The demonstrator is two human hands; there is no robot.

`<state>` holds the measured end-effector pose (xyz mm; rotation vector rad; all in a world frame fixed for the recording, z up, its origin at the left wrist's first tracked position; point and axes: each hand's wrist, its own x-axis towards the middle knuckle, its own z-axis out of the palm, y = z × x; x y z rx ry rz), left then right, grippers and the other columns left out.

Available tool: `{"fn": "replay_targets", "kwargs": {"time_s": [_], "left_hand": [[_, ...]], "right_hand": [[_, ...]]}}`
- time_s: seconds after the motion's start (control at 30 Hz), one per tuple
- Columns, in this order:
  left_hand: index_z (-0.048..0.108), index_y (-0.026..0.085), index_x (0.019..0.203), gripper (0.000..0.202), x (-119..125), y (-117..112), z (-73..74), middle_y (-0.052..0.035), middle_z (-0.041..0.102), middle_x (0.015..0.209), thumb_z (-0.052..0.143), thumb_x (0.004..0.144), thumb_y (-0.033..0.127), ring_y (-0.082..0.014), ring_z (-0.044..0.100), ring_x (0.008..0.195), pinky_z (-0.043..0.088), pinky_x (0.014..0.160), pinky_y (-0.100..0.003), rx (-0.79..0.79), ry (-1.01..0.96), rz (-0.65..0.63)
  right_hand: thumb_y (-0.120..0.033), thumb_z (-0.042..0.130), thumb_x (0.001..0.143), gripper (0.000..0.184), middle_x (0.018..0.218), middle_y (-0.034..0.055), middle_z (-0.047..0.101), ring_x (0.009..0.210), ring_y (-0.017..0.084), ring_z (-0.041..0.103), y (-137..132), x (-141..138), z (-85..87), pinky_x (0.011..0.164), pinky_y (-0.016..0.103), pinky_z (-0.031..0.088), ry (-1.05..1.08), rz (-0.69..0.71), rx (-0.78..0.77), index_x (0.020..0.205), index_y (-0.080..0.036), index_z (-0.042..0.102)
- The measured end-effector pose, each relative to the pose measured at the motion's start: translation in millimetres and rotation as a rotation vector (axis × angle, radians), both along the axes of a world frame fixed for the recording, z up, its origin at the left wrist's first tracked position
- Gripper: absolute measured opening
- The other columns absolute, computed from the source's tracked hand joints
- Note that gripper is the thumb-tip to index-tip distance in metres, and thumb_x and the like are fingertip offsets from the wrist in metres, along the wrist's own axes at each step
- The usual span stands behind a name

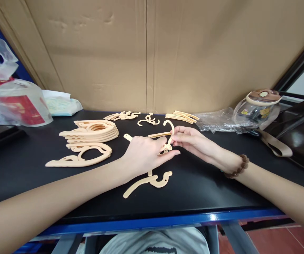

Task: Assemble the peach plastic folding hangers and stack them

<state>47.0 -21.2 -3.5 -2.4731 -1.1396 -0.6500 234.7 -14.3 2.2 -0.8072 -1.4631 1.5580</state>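
My right hand pinches a cream plastic hanger hook, held upright with its curl at the top. My left hand is beside it, palm down, its fingers curled round cream hanger pieces at the hook's base. One strip end pokes out left of that hand, and another shows below it. A flat strip lies behind my fingers. Nearer me, a curved hanger arm and a C-shaped piece rest on the black table. My fingers hide how the held parts join.
Folded hangers are stacked at left. Small part piles, loose hooks and strips lie at the back. A plastic bag and tissue pack stand left; clear wrapping, a bottle and a dark bag right.
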Motion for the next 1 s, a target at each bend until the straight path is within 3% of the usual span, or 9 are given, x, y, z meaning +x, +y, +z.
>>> {"fn": "replay_targets", "kwargs": {"time_s": [0.23,0.57,1.0], "left_hand": [[0.056,0.017,0.05,0.049,1,4,0.2,-0.0023,0.05,0.038,0.046,0.086,0.048,-0.0176,0.055,0.04,0.014,0.044,-0.024,-0.018,-0.017,-0.005],[0.06,0.016,0.05,0.04,1,11,-6.3,-0.0024,0.054,0.039,0.05,0.08,0.041,-0.0179,0.056,0.04,0.014,0.044,-0.024,0.113,-0.016,-0.032],[0.063,0.015,0.047,0.049,-3,14,-5.2,-0.005,0.054,0.035,0.044,0.083,0.042,-0.0163,0.052,0.034,0.012,0.043,-0.024,0.275,0.067,-0.134]], "right_hand": [[-0.018,0.071,0.076,0.012,0.072,-0.0042,0.06,0.069,0.008,0.055,1,-3,-3.4,0.069,0.023,0.041,0.004,-0.033,-0.016,0.077,-0.018,0.059],[-0.018,0.072,0.074,0.014,0.074,-0.0023,0.063,0.073,0.009,0.058,4,-3,-9.4,0.073,0.023,0.043,0.005,-0.043,-0.016,0.077,-0.017,0.058],[-0.019,0.071,0.074,0.013,0.074,-0.0022,0.064,0.074,0.011,0.059,2,-4,-10.1,0.075,0.026,0.043,-0.048,-0.048,0.019,0.077,-0.017,0.058]]}}
